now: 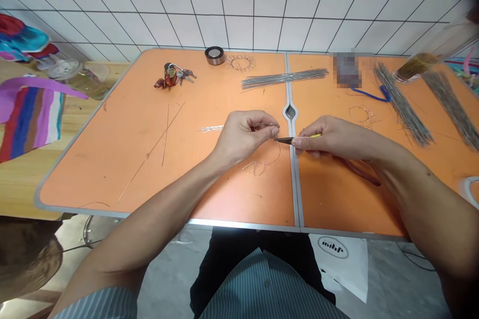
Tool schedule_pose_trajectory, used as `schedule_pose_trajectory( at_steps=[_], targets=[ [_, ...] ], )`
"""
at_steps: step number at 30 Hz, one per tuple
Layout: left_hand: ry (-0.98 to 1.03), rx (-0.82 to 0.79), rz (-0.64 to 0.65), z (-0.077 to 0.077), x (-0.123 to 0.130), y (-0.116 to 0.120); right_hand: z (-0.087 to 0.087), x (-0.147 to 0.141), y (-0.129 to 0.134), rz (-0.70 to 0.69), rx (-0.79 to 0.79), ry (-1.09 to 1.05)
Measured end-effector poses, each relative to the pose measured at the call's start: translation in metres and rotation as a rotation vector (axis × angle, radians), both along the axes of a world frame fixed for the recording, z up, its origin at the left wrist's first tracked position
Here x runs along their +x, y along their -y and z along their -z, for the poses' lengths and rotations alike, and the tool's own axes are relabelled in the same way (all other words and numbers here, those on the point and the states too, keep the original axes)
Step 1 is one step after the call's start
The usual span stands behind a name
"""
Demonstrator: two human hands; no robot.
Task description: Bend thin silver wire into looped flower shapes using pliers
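My left hand (247, 132) is closed, thumb against fingers, on a thin copper-coloured wire (279, 152). Loops of that wire curl below the fingertips, just over the table. In my right hand (325, 137) is a pair of pliers (286, 140) with dark, narrow jaws. Their tips meet the wire beside my left thumb; whether they bite on it is too small to tell. A yellow bit shows by the right fingers, and a dark red handle (361, 172) sticks out under the wrist. Several short silvery wires (211, 128) lie behind my left hand.
On the orange folding table (93, 159) lie loose wires (164, 134), keys (183, 75), a tape roll (214, 55), a coiled wire ring (241, 63) and wire bundles (284, 78). More bundles (406, 104) and a glass (415, 67) stand right. A metal seam (294, 169) divides the tabletop.
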State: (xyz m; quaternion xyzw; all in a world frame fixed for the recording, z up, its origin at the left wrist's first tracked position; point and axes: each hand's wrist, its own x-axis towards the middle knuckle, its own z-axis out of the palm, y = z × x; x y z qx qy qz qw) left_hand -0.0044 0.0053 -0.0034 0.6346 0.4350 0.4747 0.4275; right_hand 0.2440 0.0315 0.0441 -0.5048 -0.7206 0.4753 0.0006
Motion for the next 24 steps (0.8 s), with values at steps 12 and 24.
schedule_pose_trajectory(
  at_steps=[12,24],
  targets=[
    [-0.003,-0.017,-0.004,0.004,0.002,0.001,0.001,-0.001,0.004,0.022,-0.136,-0.094],
    [0.241,-0.108,-0.025,0.005,-0.014,-0.018,0.013,0.009,0.011,-0.054,0.246,0.206]
  ],
)
